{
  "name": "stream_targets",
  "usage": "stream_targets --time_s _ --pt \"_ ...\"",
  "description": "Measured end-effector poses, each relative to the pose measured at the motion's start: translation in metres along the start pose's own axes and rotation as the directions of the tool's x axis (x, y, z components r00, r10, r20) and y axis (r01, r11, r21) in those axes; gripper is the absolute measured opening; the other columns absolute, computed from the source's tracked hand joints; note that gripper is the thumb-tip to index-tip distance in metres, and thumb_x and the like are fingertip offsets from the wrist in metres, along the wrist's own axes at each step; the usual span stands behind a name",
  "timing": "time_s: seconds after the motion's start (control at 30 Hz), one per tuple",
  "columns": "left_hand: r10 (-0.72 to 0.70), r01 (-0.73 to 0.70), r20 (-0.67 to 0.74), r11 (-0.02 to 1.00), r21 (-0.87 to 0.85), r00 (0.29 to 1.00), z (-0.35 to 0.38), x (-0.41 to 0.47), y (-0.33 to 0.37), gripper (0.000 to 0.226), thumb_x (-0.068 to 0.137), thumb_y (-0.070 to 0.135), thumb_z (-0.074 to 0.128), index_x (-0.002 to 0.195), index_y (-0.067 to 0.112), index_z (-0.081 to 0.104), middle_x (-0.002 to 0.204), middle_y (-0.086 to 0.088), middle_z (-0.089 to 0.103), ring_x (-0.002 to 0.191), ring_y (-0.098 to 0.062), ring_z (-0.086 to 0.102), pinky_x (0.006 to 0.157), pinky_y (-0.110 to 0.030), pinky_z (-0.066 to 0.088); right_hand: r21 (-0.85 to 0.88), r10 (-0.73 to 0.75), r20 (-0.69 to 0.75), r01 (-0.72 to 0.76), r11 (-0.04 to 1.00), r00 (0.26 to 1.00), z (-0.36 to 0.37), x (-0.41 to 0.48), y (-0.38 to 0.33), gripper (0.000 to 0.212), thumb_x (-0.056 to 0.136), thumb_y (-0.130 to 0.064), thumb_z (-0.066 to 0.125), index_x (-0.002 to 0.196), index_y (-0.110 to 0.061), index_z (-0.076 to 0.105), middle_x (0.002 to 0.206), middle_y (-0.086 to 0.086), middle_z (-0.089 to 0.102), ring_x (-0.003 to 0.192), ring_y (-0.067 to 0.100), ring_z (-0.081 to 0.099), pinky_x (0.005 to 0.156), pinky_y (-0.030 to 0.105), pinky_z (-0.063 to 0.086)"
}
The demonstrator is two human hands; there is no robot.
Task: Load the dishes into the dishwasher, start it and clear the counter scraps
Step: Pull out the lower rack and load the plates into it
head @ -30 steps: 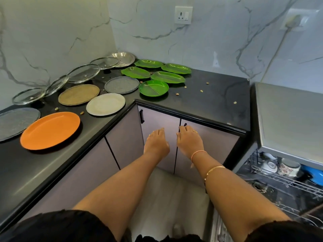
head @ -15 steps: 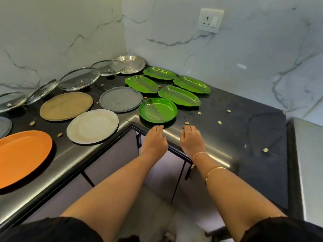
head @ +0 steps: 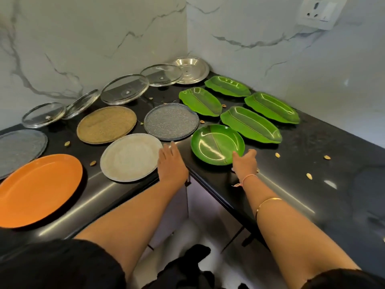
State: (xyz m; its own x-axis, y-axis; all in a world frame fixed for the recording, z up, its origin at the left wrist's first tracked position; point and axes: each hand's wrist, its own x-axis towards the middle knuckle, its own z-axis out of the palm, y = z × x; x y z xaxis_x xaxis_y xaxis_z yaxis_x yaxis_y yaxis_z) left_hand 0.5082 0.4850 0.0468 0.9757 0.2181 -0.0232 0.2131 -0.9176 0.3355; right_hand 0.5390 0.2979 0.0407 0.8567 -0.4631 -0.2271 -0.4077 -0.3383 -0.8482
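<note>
A round green plate [head: 216, 142] lies near the inner corner of the black counter [head: 312, 195]. My right hand [head: 244, 163] rests at its near rim, fingers apart, thumb against the edge. My left hand [head: 171, 163] lies flat and open at the right edge of a white plate [head: 130, 157]. Behind them lie a grey speckled plate [head: 170, 122], a tan plate [head: 106, 124], and several green leaf-shaped plates [head: 250, 124]. An orange plate [head: 39, 188] and another grey plate [head: 18, 149] lie at the left. Small scraps [head: 277, 155] are scattered on the counter. The dishwasher is out of view.
Several glass lids [head: 125, 88] and a steel lid [head: 190, 68] lean or lie along the marble back wall. A wall socket [head: 316, 11] sits at the top right. Cabinet doors [head: 200, 205] stand below the counter corner.
The view has swung left and closer to the counter, and the dishwasher has left the frame. Both hands rose from the cabinet front onto the counter, reaching the white and green plates.
</note>
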Motion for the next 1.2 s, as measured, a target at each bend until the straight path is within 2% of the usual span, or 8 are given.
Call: stream_targets --time_s 0.1,0.23,0.4,0.5,0.7,0.9,1.1,1.2 --pt "-0.201 0.19 0.069 0.973 0.134 0.977 -0.003 0.014 -0.025 0.069 0.094 0.018 0.042 0.148 0.005 0.0 0.155 -0.017 0.002 0.143 -0.038 0.006 0.114 -0.044 0.019 -0.006 0.068 -0.023 -0.069 0.998 0.997 0.014 0.009 -0.005 0.042 0.084 -0.028 0.062 0.11 -0.005 0.037 0.115 0.021 0.055 0.094 0.041 0.062 0.08 0.053 0.053" --pt "-0.287 0.252 0.138 0.941 0.227 0.948 -0.005 0.025 -0.043 0.058 0.096 0.024 0.042 0.145 0.003 0.018 0.156 -0.016 0.004 0.142 -0.039 0.004 0.115 -0.045 0.017 -0.028 0.097 -0.088 -0.1 0.995 0.991 0.021 0.017 0.0 0.035 0.083 -0.025 0.062 0.099 -0.009 0.035 0.113 0.021 0.058 0.09 0.042 0.064 0.078 0.053 0.054" --pt "-0.271 0.238 0.134 0.945 0.223 0.953 0.002 0.03 -0.044 0.043 0.095 0.022 0.043 0.133 0.006 0.032 0.14 -0.016 0.035 0.131 -0.042 0.03 0.106 -0.047 0.031 -0.061 0.122 -0.082 -0.127 0.99 0.989 0.02 0.028 0.006 0.024 0.083 -0.01 0.055 0.103 -0.005 0.043 0.112 0.022 0.059 0.091 0.043 0.064 0.079 0.053 0.053" --pt "-0.275 0.235 0.134 0.938 0.256 0.952 0.004 0.031 -0.045 0.04 0.097 0.022 0.041 0.132 0.005 0.033 0.136 -0.015 0.038 0.126 -0.043 0.037 0.103 -0.046 0.035 -0.067 0.13 -0.046 -0.133 0.989 0.99 0.016 0.025 0.004 0.029 0.086 -0.008 0.053 0.112 0.0 0.046 0.111 0.02 0.06 0.089 0.04 0.066 0.079 0.049 0.054" --pt "-0.074 -0.023 0.195 0.89 0.455 0.978 0.001 0.019 -0.042 0.027 0.094 0.006 0.04 0.121 0.002 0.038 0.127 -0.023 0.046 0.109 -0.036 0.055 0.091 -0.041 0.045 0.06 0.138 -0.008 -0.137 0.989 0.99 0.006 0.015 0.001 0.034 0.083 0.004 0.051 0.116 0.0 0.043 0.104 0.016 0.05 0.085 0.035 0.062 0.077 0.049 0.056" --pt "0.071 -0.193 0.267 0.862 0.469 0.961 -0.001 -0.001 -0.03 0.028 0.094 0.002 0.036 0.122 0.0 0.04 0.123 -0.028 0.051 0.108 -0.037 0.056 0.086 -0.045 0.048 0.191 0.157 -0.035 -0.148 0.97 0.987 -0.005 0.005 0.005 0.031 0.084 0.003 0.045 0.115 0.001 0.039 0.107 0.018 0.049 0.091 0.032 0.051 0.083 0.048 0.052" --pt "0.217 -0.254 0.132 0.828 0.5 0.967 -0.032 -0.021 -0.003 0.029 0.094 0.004 0.035 0.123 -0.001 0.035 0.113 -0.022 0.057 0.097 -0.035 0.061 0.066 -0.036 0.042 0.393 0.287 0.015 -0.27 0.879 0.958 -0.017 -0.008 0.015 0.038 0.089 0.001 0.04 0.126 0.0 0.034 0.122 0.021 0.047 0.091 0.029 0.047 0.087 0.049 0.05" --pt "0.255 -0.244 0.047 0.833 0.496 0.966 -0.055 -0.026 0.01 0.03 0.096 0.007 0.033 0.126 0.001 0.033 0.11 -0.02 0.062 0.097 -0.037 0.063 0.065 -0.037 0.043 0.553 0.309 0.076 -0.298 0.778 0.948 -0.022 -0.022 0.02 0.038 0.09 0.005 0.037 0.127 -0.002 0.032 0.126 0.019 0.043 0.096 0.028 0.048 0.084 0.047 0.052"
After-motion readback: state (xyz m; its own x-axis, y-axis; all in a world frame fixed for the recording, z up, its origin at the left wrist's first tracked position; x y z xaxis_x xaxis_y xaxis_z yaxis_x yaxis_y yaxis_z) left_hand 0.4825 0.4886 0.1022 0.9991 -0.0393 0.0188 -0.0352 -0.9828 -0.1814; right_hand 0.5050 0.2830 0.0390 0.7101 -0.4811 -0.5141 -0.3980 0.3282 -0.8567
